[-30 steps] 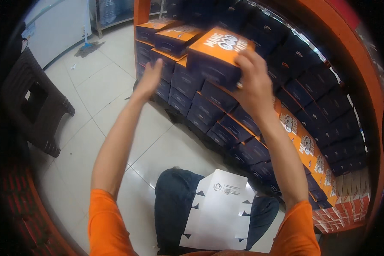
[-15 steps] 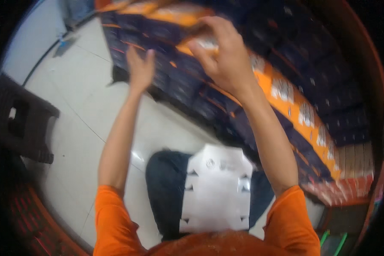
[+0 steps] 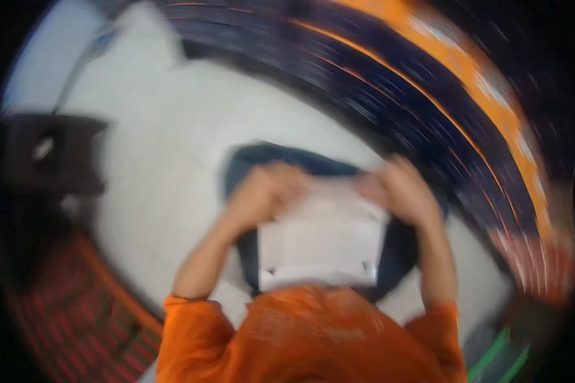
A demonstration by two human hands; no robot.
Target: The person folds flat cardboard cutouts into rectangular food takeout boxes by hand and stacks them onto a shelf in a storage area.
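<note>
Across my lap lies a white flat cardboard box blank [image 3: 319,239], with small dark notches along its side edges. My left hand [image 3: 271,191] is closed at its far left corner, fingers curled over the edge. At the far right corner my right hand [image 3: 401,191] is closed in the same way, thumb towards the board. Motion blurs both hands, so the exact finger placement is unclear. My dark-trousered legs [image 3: 252,153] show around the blank.
Ahead and to the right run stacked rows of dark blue boxes [image 3: 377,83] with an orange row [image 3: 485,80] among them. On the left stands a dark plastic stool [image 3: 57,159] on the pale tiled floor [image 3: 153,147]. Reddish slatted crates [image 3: 89,319] sit at lower left.
Both hands have come down and back from near the stacked boxes to the blank's far corners, and have closed on it. The view has turned down towards my lap.
</note>
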